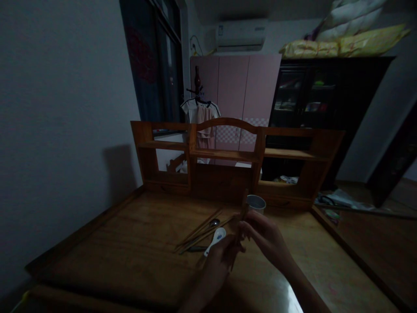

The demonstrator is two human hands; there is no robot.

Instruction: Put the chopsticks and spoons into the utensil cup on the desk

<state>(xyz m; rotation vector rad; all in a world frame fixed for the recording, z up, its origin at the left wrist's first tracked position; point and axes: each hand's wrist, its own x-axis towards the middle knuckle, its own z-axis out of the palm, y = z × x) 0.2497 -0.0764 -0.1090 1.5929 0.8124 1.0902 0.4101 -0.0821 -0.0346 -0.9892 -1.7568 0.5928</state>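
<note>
Both my hands meet over the middle of a wooden desk [130, 252] in a dim room. My left hand [217, 265] is closed around the lower part of a pair of wooden chopsticks [243, 208] that stand nearly upright. My right hand [263, 237] pinches the same chopsticks a little higher. Just behind the chopsticks stands a grey cup [256, 203]. On the desk to the left lie several more chopsticks [200, 232], a metal spoon [213, 223] and a white ceramic spoon with blue marks [215, 240].
A wooden shelf unit [228, 154] stands along the desk's far edge. Behind it are a pink wardrobe [241, 91], hanging clothes [202, 117], a dark glass cabinet [312, 104] and an air conditioner [241, 34]. A wall runs on the left.
</note>
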